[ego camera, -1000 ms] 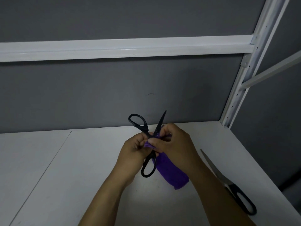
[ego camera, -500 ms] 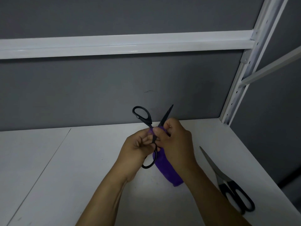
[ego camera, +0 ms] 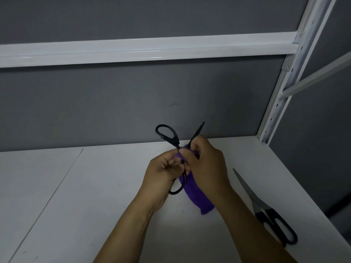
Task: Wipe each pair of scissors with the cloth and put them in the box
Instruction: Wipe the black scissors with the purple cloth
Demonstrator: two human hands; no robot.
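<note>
While your left hand [ego camera: 163,172] grips the black scissors [ego camera: 174,142], fingers curled round the lower handle shank, the pair is held above the white table [ego camera: 85,205] in front of you, spread into an X. One loop stands up and left. One blade tip points up and right past your right hand [ego camera: 206,161]. The other loop shows below the left palm. Right hand: thumb and fingers pinch the purple cloth [ego camera: 197,199] round the scissors near the pivot. Cloth tail hangs beneath the right wrist towards the table; contact with the surface cannot be told. Second pair of scissors [ego camera: 265,210] lies flat on the table beside your right forearm, blades together, black handles nearest you. Behind: grey wall, white rail [ego camera: 133,51], white upright [ego camera: 284,88] at right.
</note>
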